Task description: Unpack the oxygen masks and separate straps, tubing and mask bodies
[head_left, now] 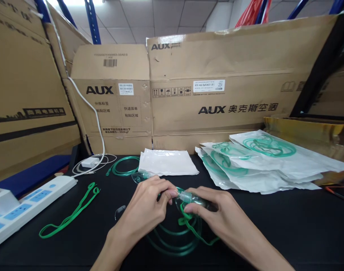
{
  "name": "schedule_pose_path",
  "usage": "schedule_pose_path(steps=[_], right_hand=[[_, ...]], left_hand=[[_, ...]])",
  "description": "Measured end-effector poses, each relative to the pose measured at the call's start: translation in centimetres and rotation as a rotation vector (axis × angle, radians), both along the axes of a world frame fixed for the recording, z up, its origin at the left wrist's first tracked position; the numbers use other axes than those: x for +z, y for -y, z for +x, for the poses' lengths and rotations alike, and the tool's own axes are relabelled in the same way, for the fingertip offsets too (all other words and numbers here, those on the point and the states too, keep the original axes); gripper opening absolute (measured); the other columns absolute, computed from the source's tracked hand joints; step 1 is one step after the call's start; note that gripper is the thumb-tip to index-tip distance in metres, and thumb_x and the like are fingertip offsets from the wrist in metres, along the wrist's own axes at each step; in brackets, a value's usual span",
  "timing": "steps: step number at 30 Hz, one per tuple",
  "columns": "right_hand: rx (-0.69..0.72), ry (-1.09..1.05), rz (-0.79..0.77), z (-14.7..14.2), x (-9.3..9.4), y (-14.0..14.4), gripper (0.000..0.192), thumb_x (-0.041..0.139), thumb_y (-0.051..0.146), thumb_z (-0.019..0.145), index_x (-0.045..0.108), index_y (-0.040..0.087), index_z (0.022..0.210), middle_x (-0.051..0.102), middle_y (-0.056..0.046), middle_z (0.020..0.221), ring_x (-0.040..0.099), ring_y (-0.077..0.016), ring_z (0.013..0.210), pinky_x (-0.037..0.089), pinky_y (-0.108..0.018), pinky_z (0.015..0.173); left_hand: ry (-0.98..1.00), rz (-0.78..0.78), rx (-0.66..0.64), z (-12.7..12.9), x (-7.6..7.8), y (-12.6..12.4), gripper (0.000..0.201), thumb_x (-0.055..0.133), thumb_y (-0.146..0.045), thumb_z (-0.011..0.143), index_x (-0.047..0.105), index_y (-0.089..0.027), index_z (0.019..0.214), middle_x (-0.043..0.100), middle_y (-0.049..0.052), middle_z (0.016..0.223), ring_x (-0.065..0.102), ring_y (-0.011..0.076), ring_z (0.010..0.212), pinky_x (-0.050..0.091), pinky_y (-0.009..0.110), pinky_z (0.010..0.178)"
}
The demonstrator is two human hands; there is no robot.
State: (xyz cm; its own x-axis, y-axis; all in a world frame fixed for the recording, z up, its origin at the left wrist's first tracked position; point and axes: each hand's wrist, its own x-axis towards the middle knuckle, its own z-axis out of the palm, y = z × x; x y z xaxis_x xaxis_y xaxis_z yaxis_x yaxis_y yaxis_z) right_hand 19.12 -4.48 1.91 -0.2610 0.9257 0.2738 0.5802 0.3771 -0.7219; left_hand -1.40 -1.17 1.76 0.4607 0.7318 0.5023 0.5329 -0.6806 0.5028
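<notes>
While both hands meet just in front of the white pouch stack (168, 162), left hand (149, 205) pinches a clear connector (185, 195) | right hand (214, 212) closes over the oxygen mask (198, 203), apparently steadying it | green tubing (174, 241) coils nearer the person | loose green strap (70, 214) lies well left.

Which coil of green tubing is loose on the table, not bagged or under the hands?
The green tubing coil left of the flat white bags; the others sit sealed in the right-hand packages or under both hands.

Clear glossy plastic mask (196, 201), translucent green tubing (172, 241), matt black tabletop (287, 226), rough brown cardboard boxes (217, 56).
</notes>
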Motion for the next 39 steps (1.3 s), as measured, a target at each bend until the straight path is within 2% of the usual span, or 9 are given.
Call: schedule_pose_path(steps=[2, 8, 14, 19, 22, 26, 30, 35, 39], right_hand=[[0.023, -0.074, -0.082, 0.3, 0.4, 0.0, 0.027, 0.064, 0.044, 0.092, 0.078, 0.022, 0.094, 0.073, -0.004, 0.094, 0.064, -0.0231, 0.089, 0.048, -0.03, 0.075], [0.02, -0.11, -0.279, 1.2, 1.1, -0.6, 0.047, 0.062, 0.053, 0.089, 0.073, 0.017, 0.117, 0.067, -0.003, 0.078, 0.052, -0.017, 0.065, 0.04, -0.028, 0.059], [0.045, -0.099, -0.279, 1.3, 0.7, -0.9, 0.043, 0.062, 0.059, 0.087, 0.075, 0.018, 0.094, 0.055, 0.0, 0.07, 0.045, -0.0152, 0.064, 0.033, -0.027, 0.059], [0.114, -0.071, -0.349, 1.8, 0.4, -0.8, 0.04, 0.064, 0.057, 0.088, 0.076, 0.022, 0.101, 0.052, 0.002, 0.074, 0.035, -0.0135, 0.065, 0.026, -0.026, 0.059], [0.143, -0.062, -0.348, 1.8, 0.7, -0.7, 0.038, 0.063, 0.055, 0.09, 0.076, 0.02, 0.096, 0.047, 0.003, 0.072, 0.032, -0.0132, 0.067, 0.025, -0.026, 0.059], [0.104, -0.077, -0.315, 1.4, 0.9, -0.6, 0.042, 0.059, 0.055, 0.092, 0.061, 0.018, 0.074, 0.035, 0.006, 0.064, 0.031, -0.0115, 0.06, 0.023, -0.026, 0.055], [0.082, -0.087, -0.299, 1.1, 0.7, -0.5, 0.046, 0.056, 0.057, 0.093, 0.047, 0.02, 0.066, 0.032, 0.007, 0.061, 0.032, -0.0111, 0.057, 0.022, -0.027, 0.053], [0.056, -0.113, -0.287, 0.9, 0.6, -0.3, 0.043, 0.057, 0.053, 0.092, 0.046, 0.021, 0.065, 0.032, 0.007, 0.06, 0.033, -0.011, 0.055, 0.023, -0.026, 0.052], [-0.046, -0.078, -0.172, 0.4, 0.3, -0.2, 0.029, 0.064, 0.045, 0.088, 0.069, 0.019, 0.077, 0.057, 0.002, 0.068, 0.051, -0.0165, 0.067, 0.036, -0.027, 0.062]], left_hand=[[0.012, 0.005, -0.019, 0.1, 0.0, 0.0, 0.025, 0.05, -0.012, 0.099, 0.066, -0.021, 0.083, 0.067, -0.002, 0.077, 0.059, 0.0175, 0.079, 0.042, 0.031, 0.078], [0.012, -0.01, -0.096, 0.2, -0.6, -0.2, 0.016, 0.056, -0.016, 0.101, 0.068, -0.026, 0.106, 0.071, -0.003, 0.102, 0.059, 0.0183, 0.097, 0.043, 0.032, 0.088], [0.053, 0.027, -0.053, -0.2, -0.9, -0.4, 0.016, 0.057, -0.011, 0.099, 0.065, -0.025, 0.102, 0.07, -0.005, 0.106, 0.06, 0.0158, 0.1, 0.042, 0.032, 0.093], [0.024, 0.082, -0.164, -0.5, -0.7, -0.6, 0.021, 0.057, -0.005, 0.098, 0.065, -0.023, 0.091, 0.071, -0.008, 0.1, 0.062, 0.0131, 0.092, 0.04, 0.032, 0.097], [0.045, 0.067, -0.167, -0.5, -0.7, -0.6, 0.021, 0.059, -0.005, 0.097, 0.067, -0.024, 0.089, 0.072, -0.008, 0.099, 0.063, 0.0131, 0.091, 0.04, 0.032, 0.098], [0.104, 0.074, -0.088, -0.2, -1.1, -0.5, 0.02, 0.06, -0.005, 0.096, 0.068, -0.024, 0.095, 0.072, -0.006, 0.098, 0.063, 0.0151, 0.093, 0.043, 0.031, 0.09], [0.104, 0.107, -0.065, 0.1, -1.3, -0.5, 0.02, 0.058, -0.005, 0.096, 0.068, -0.022, 0.098, 0.072, -0.004, 0.097, 0.063, 0.0153, 0.091, 0.043, 0.032, 0.087], [0.104, 0.124, -0.071, 0.2, -1.1, -0.5, 0.02, 0.057, -0.006, 0.097, 0.069, -0.023, 0.098, 0.072, -0.004, 0.095, 0.064, 0.0149, 0.088, 0.044, 0.031, 0.083], [0.09, 0.101, -0.042, 0.3, -1.1, -0.5, 0.023, 0.057, -0.004, 0.095, 0.07, -0.023, 0.098, 0.073, -0.004, 0.093, 0.064, 0.0147, 0.089, 0.045, 0.03, 0.083]])
